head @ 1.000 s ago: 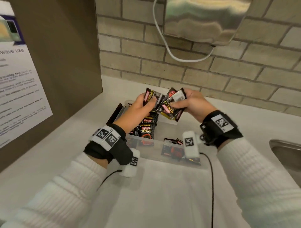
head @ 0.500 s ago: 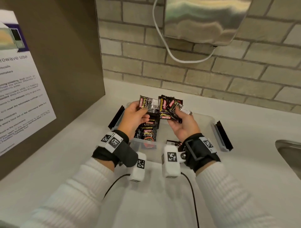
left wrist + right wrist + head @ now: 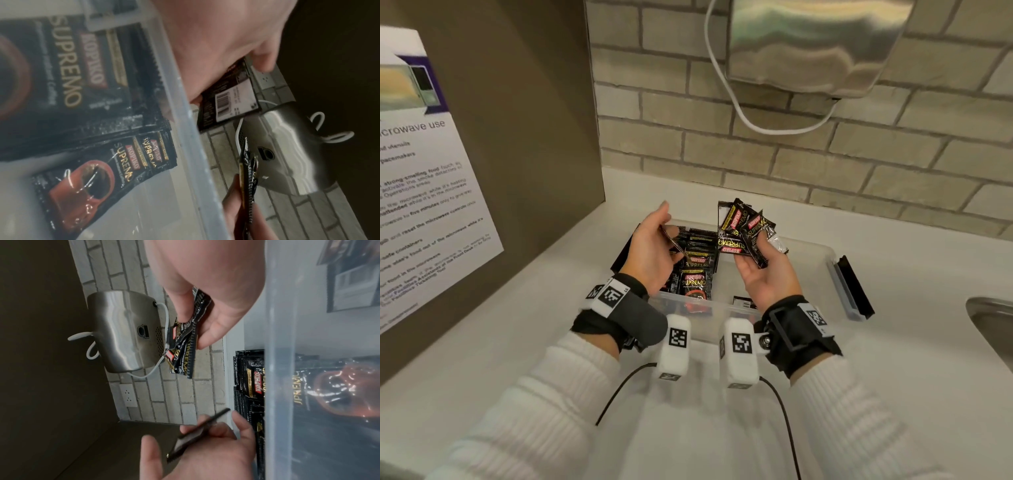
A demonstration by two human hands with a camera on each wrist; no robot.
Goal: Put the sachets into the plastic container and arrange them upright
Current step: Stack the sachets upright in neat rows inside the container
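A clear plastic container (image 3: 812, 247) stands on the white counter. A row of black Kopiko Supremo sachets (image 3: 697, 262) stands upright in its left part, and one more sachet (image 3: 743, 303) lies near its front wall. My left hand (image 3: 671, 233) pinches a single sachet (image 3: 675, 244) edge-on over that row. My right hand (image 3: 760, 240), palm up over the container's middle, grips a fanned bunch of sachets (image 3: 739, 231). The left wrist view shows the single sachet's barcode side (image 3: 230, 99). In the right wrist view the bunch (image 3: 184, 345) sits between thumb and fingers.
A steel wall unit (image 3: 815, 44) with a white cable (image 3: 743, 113) hangs on the brick wall behind. A brown panel with a microwave notice (image 3: 424, 192) closes off the left. A sink (image 3: 993, 325) lies at the right edge. Black clip (image 3: 858, 286) sticks out from the container's right end.
My left hand has drawn one sachet away from the bunch and turned it edge-on above the left row. The right hand has turned palm up and keeps the rest.
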